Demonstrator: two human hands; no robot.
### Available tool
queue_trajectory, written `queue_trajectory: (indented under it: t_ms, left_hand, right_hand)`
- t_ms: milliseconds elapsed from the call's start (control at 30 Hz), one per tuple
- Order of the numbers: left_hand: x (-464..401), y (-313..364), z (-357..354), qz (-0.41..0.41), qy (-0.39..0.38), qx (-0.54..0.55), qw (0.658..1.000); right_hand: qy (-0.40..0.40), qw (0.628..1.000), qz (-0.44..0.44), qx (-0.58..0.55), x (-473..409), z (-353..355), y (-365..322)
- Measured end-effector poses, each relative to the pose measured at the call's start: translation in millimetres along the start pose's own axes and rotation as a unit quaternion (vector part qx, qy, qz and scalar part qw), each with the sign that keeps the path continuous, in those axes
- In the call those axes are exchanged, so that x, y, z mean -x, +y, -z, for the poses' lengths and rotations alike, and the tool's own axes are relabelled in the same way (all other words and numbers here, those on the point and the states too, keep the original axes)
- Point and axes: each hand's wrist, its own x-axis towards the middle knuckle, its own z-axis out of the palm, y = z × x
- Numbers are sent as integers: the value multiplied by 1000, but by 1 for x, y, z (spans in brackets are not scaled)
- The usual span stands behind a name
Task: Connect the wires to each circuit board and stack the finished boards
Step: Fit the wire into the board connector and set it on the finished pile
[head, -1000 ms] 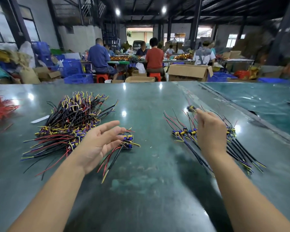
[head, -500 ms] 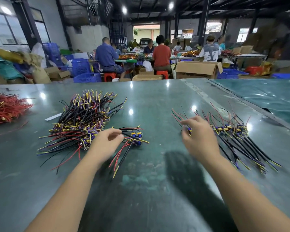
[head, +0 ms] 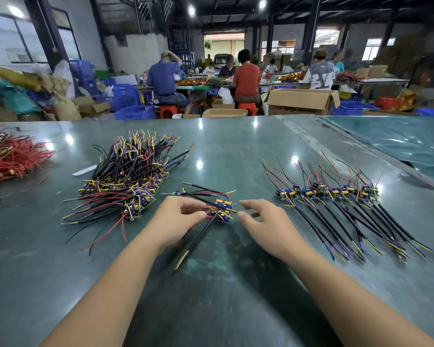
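Left hand [head: 174, 221] fingers curled, pinching the black and red wires of a small blue-and-yellow circuit board bundle [head: 222, 209] at table centre. Right hand [head: 266, 224] just right of it, thumb and forefinger closing on a yellow wire tip; whether it grips, cannot tell. Big heap of wired boards [head: 125, 181] left of the hands. Neat row of finished wired boards [head: 336, 196] to the right. All on a glossy dark green table [head: 223, 284]. Red wire pile [head: 8, 159] at far left edge.

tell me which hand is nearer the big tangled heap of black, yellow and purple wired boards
Left. The left hand sits just right of the big tangled heap of black, yellow and purple wired boards, a short gap away. The right hand lies farther right, beyond the small blue board.
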Motion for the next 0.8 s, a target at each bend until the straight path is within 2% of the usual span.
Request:
queue_trajectory:
  t_ms: [67, 133, 333, 533, 667, 800]
  left_hand:
    - [3, 3, -4, -3, -34, 11, 999]
    - [4, 5, -7, 10, -38, 14, 999]
    - [5, 5, -7, 25, -25, 21, 999]
    - [5, 5, -8, 25, -21, 14, 999]
    - [0, 0, -7, 37, 18, -13, 999]
    - [-5, -4, 3, 59, 111, -74, 989]
  right_hand:
    - [-11, 998, 2, 56, 0, -3, 2]
    - [-2, 996, 0, 84, -1, -4, 4]
    - [30, 997, -6, 67, -5, -4, 7]
    - [26, 996, -25, 81, -10, -8, 7]
    - [111, 993, 0, -36, -15, -5, 9]
    - [201, 957, 16, -207, -18, 9, 7]
